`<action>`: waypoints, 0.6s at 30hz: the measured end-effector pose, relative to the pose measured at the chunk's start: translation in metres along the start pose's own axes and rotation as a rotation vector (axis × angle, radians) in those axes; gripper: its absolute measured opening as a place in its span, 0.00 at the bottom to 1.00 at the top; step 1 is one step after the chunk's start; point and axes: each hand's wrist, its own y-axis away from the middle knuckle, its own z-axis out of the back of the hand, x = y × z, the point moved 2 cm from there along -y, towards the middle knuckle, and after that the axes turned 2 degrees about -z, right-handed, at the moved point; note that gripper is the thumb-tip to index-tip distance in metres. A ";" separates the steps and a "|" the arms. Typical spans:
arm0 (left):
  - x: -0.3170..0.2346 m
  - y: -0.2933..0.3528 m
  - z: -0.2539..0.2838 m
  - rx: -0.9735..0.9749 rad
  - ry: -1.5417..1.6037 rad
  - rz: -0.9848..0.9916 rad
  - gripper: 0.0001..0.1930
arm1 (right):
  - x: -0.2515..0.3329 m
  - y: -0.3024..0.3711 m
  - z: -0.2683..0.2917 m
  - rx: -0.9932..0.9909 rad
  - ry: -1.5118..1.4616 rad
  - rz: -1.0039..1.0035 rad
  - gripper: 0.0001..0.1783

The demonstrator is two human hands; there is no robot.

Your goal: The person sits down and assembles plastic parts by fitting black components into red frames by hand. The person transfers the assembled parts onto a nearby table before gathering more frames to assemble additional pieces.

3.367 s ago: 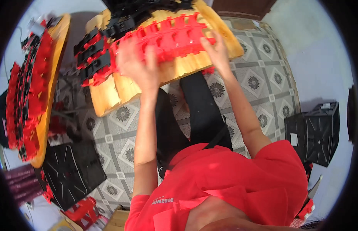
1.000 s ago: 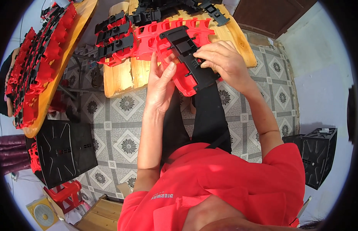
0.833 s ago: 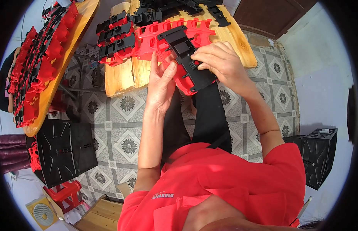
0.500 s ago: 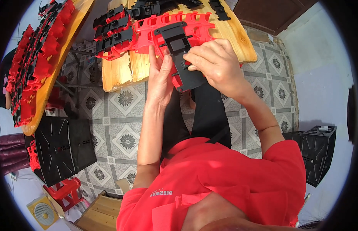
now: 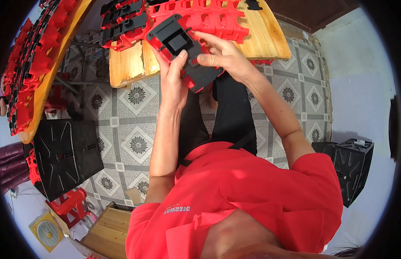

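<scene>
Above my lap I hold a red plastic shell [image 5: 188, 84] with a long black plastic plate [image 5: 204, 77] seated on its upper face. The plate has a rectangular recess toward its far end and holes at its corners. My left hand [image 5: 172, 82] grips the left side, its thumb pressed on the black plate by the recess. On the right, my right hand [image 5: 224, 56] closes around the edge with the thumb lying across the plate; most of its fingers are hidden behind the piece.
On the wooden table [image 5: 269, 36] ahead lie a row of red plastic shells [image 5: 196, 18] and several red shells with black plates [image 5: 125, 26]. Another wooden table [image 5: 38, 110] at the left carries many more. Black crates [image 5: 66, 155] and a red stool [image 5: 70, 206] stand at lower left.
The red and black piece has moved left and tilted further. My right hand has gone from pinching at the plate to gripping the side with its thumb on top.
</scene>
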 end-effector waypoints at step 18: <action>-0.014 0.028 0.072 -0.373 -0.265 -0.224 0.33 | -0.030 -0.043 -0.041 0.053 0.164 0.145 0.36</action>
